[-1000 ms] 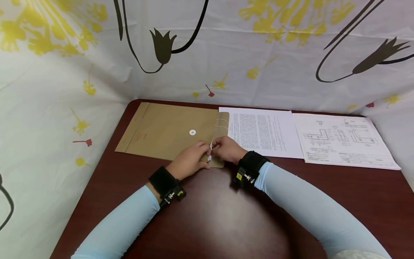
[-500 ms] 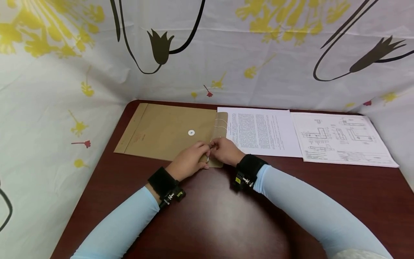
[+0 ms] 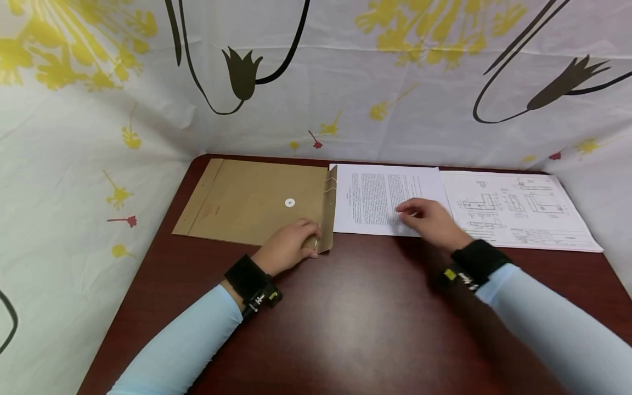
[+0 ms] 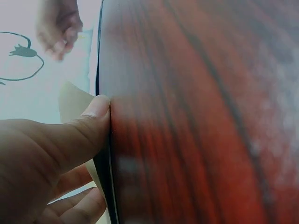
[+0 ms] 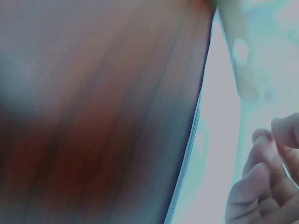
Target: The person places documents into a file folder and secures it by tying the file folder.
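Note:
A brown string-tie envelope (image 3: 252, 192) lies at the back left of the table, a round white button (image 3: 289, 203) on its face. Its flap (image 3: 329, 211) on the right end stands partly raised, with pale string (image 3: 330, 184) across its upper part. My left hand (image 3: 291, 244) grips the envelope's near edge beside the flap; in the left wrist view the thumb (image 4: 96, 109) lies along the edge, other fingers curled behind the paper. My right hand (image 3: 432, 222) hovers over the printed sheet (image 3: 380, 197), fingers loosely bent, nothing visible between them.
Right of the printed sheet lies a stack of technical drawings (image 3: 518, 208). These papers run along the back of the dark wooden table (image 3: 355, 318). A white patterned curtain (image 3: 316, 77) hangs close behind and on both sides.
My right hand has left the flap and moved right, over the printed sheet. The flap has risen from lying flat. My left hand stays on the envelope.

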Tool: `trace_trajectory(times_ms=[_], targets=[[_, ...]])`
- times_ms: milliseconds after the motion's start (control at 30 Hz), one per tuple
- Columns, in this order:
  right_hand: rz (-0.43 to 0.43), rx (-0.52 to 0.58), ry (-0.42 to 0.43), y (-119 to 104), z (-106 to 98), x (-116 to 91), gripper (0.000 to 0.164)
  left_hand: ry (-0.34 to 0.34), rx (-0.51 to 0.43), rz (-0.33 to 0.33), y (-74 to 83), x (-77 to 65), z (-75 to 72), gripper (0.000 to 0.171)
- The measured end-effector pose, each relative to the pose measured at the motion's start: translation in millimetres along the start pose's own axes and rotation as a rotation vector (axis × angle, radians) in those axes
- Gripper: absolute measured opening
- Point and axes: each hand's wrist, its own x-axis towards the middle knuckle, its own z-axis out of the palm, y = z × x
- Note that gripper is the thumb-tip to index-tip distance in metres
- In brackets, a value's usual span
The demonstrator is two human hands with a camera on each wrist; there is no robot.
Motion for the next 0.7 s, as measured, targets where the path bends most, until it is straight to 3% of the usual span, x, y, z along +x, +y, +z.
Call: trace_trajectory(times_ms=[67,167,333,500,700], targets=[[0.005,-0.111,0.063,22.9,-24.3,-13.0,0.022,-0.005,-0.001,-0.002,-0.2,0.4,0.2,0.036],[0.08,-0.202,0.109,53.9,-55.9,-34.7,0.027,-0.014,-0.004,-0.002,-0.8,1.0,-0.1,0.036],[0.222,-0.286,0.088,93.7,-91.1,-59.7,0.041,-0.019,-0.004,-0.004,-0.7,0.4,-3.0,0.036],[0.237,-0.418,0.004,120.7,-108.9,-73.6,0.056,-0.012,0.013,0.001,-0.3,0.4,-2.9,0.036],[0.255,-0.442,-0.067,135.9,-110.1,-85.4,0.062,-0.023,0.017,-0.006,3.0,2.0,-3.9,0.034]])
